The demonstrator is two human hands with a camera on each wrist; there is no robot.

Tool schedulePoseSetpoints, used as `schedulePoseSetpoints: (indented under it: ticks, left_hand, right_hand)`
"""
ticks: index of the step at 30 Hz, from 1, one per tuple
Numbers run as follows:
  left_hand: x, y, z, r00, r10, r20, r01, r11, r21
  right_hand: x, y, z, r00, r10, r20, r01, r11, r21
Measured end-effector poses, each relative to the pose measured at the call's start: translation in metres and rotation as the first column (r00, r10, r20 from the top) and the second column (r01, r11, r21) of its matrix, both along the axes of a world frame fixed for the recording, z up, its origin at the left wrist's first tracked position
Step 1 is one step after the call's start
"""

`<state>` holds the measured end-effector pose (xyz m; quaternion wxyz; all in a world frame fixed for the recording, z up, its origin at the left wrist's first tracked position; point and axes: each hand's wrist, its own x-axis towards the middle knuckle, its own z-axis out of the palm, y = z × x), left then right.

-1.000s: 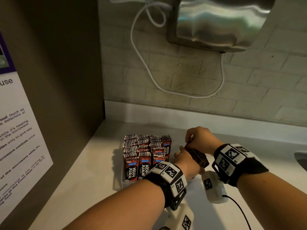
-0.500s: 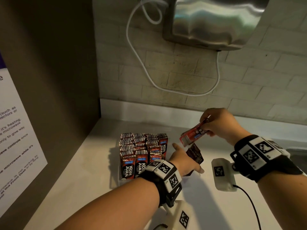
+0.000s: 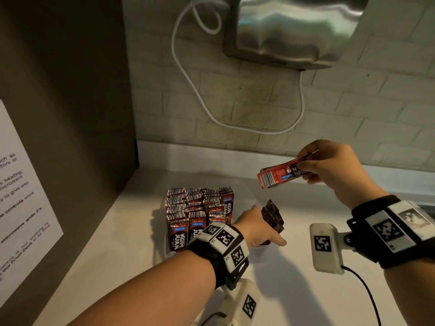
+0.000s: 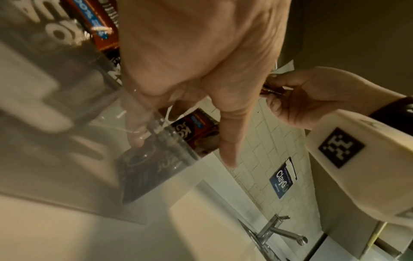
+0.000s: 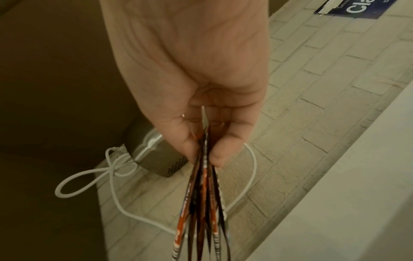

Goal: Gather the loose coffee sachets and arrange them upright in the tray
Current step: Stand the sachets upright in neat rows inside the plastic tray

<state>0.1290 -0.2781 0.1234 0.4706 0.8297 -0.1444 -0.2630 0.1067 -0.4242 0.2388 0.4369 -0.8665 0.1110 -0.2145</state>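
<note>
Right hand (image 3: 329, 165) risen, pinching sachets (image 3: 280, 175); left hand (image 3: 256, 225) at tray (image 4: 170, 141).

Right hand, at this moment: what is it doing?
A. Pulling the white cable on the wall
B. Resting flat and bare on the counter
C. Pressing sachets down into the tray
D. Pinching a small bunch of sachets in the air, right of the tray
D: the right hand pinches several sachets edge-on in the right wrist view, clear of the tray.

Steel wall unit (image 3: 292, 29), looped white cable (image 3: 188, 74), printed notice (image 3: 21, 203), blue sticker (image 4: 282, 178), faucet (image 4: 277, 229)
</note>
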Motion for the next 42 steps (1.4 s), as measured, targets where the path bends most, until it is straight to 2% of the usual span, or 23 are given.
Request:
schedulePoseSetpoints:
  ticks: [2,4,5,7,8,9,10,12,14,16,18,20,23,24,26,29,35,37,39,42]
  left_hand:
    - [-0.002,0.004,0.004,1.000,0.016,0.009,-0.016,1.000,-0.023]
    - [-0.005,0.010,0.009,0.993,0.119,0.025,-0.113,0.979,-0.167]
    - [-0.008,0.013,0.014,0.977,0.211,0.018,-0.196,0.933,-0.301]
    - [-0.015,0.020,0.026,0.917,0.399,-0.005,-0.327,0.746,-0.580]
    - [-0.017,0.024,0.032,0.898,0.440,-0.014,-0.338,0.669,-0.662]
    - [-0.020,0.029,0.037,0.906,0.423,-0.016,-0.309,0.634,-0.709]
    - [-0.022,0.034,0.041,0.937,0.349,-0.015,-0.252,0.645,-0.722]
    - [-0.024,0.043,0.047,0.996,0.087,-0.029,-0.085,0.745,-0.662]
    - [-0.027,0.052,0.048,0.977,-0.194,-0.092,0.097,0.780,-0.618]
    - [-0.032,0.060,0.046,0.915,-0.372,-0.155,0.195,0.746,-0.636]
    - [-0.039,0.066,0.042,0.887,-0.408,-0.216,0.181,0.738,-0.650]
    - [-0.044,0.071,0.038,0.902,-0.338,-0.269,0.086,0.751,-0.654]
    - [-0.047,0.076,0.028,0.926,-0.159,-0.344,-0.106,0.762,-0.639]
    - [-0.047,0.079,0.025,0.918,-0.134,-0.373,-0.150,0.754,-0.640]
    - [-0.048,0.086,0.021,0.877,-0.141,-0.460,-0.229,0.718,-0.657]
    - [-0.052,0.095,0.020,0.843,-0.181,-0.506,-0.253,0.697,-0.671]
    - [-0.057,0.105,0.020,0.883,-0.169,-0.439,-0.196,0.716,-0.670]
    - [-0.056,0.107,0.019,0.882,-0.131,-0.453,-0.240,0.702,-0.670]
    - [-0.052,0.109,0.019,0.873,-0.089,-0.479,-0.299,0.678,-0.671]
    - [-0.043,0.113,0.026,0.840,-0.015,-0.542,-0.426,0.601,-0.676]
  right_hand:
    - [-0.004,0.002,0.006,0.999,0.010,0.033,-0.011,1.000,0.021]
    - [-0.009,0.003,0.012,0.997,0.038,0.065,-0.039,0.999,0.024]
    - [-0.012,0.003,0.014,0.996,0.061,0.069,-0.061,0.998,0.008]
    - [-0.017,0.005,0.018,0.989,0.139,0.040,-0.137,0.989,-0.054]
    - [-0.020,0.007,0.019,0.978,0.209,0.003,-0.208,0.974,-0.086]
    - [-0.023,0.009,0.020,0.951,0.305,-0.053,-0.309,0.945,-0.105]
    - [-0.027,0.013,0.019,0.900,0.419,-0.120,-0.431,0.897,-0.101]
    - [-0.032,0.022,0.016,0.754,0.617,-0.226,-0.641,0.766,-0.046]
    - [-0.035,0.033,0.010,0.650,0.719,-0.247,-0.739,0.674,0.016]
    - [-0.034,0.041,0.002,0.613,0.758,-0.223,-0.769,0.637,0.051]
    - [-0.034,0.048,-0.007,0.597,0.777,-0.201,-0.780,0.621,0.084]
    - [-0.035,0.055,-0.019,0.625,0.763,-0.166,-0.759,0.643,0.102]
    - [-0.037,0.064,-0.038,0.784,0.618,-0.065,-0.615,0.786,0.062]
    - [-0.039,0.067,-0.044,0.833,0.551,-0.037,-0.550,0.834,0.047]
    - [-0.042,0.075,-0.054,0.879,0.477,-0.020,-0.473,0.875,0.105]
    - [-0.045,0.084,-0.066,0.892,0.452,-0.028,-0.432,0.868,0.246]
    - [-0.045,0.092,-0.063,0.938,0.348,-0.011,-0.331,0.900,0.283]
    - [-0.042,0.088,-0.060,0.959,0.275,0.071,-0.284,0.921,0.265]
    - [-0.042,0.082,-0.055,0.948,0.229,0.219,-0.294,0.896,0.334]
    - [-0.050,0.077,-0.047,0.855,0.294,0.428,-0.460,0.811,0.362]
